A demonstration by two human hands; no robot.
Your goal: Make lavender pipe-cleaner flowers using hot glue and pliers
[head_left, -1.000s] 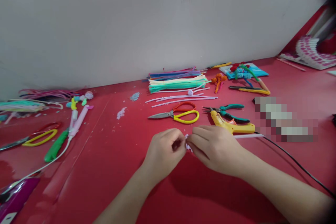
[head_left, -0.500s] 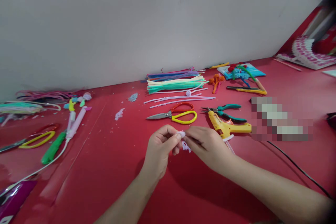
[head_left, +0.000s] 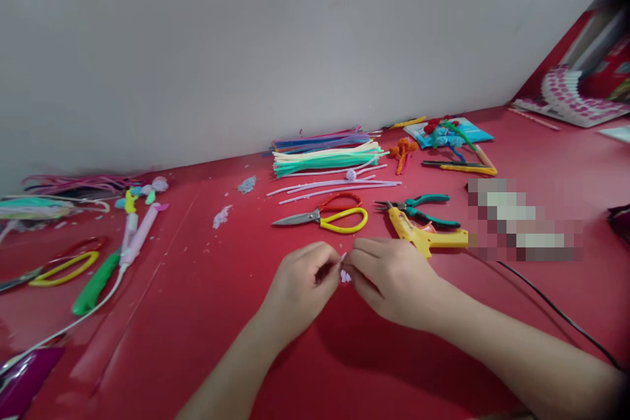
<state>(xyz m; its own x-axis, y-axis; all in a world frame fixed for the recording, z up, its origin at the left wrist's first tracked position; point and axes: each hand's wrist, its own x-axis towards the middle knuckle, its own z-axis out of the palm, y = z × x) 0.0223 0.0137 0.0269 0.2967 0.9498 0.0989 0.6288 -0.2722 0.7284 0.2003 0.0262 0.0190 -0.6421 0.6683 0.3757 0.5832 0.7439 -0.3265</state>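
My left hand (head_left: 301, 282) and my right hand (head_left: 394, 281) meet fingertip to fingertip above the red table. Both are closed in a pinch on a small lilac pipe cleaner piece (head_left: 344, 256), mostly hidden by the fingers. Just below the fingertips show short lilac pipe cleaner bits (head_left: 346, 275). Beyond my hands lie scissors (head_left: 339, 218) with one red and one yellow handle. Close behind my right hand is a yellow glue gun (head_left: 418, 234), with green-handled pliers (head_left: 423, 210) past it.
Bundles of coloured pipe cleaners (head_left: 327, 157) and loose lilac stems (head_left: 339, 190) lie near the white partition (head_left: 275, 52). Orange pipe cleaner flowers (head_left: 403, 149) are to their right. At left are other scissors (head_left: 66, 269) and a pink glue gun (head_left: 140, 236). A black cord (head_left: 551, 308) runs at right.
My left hand has turned over, its back now more upward, and its fingers cover the lilac piece that showed before. My right hand stays beside it. The view has shifted slightly.
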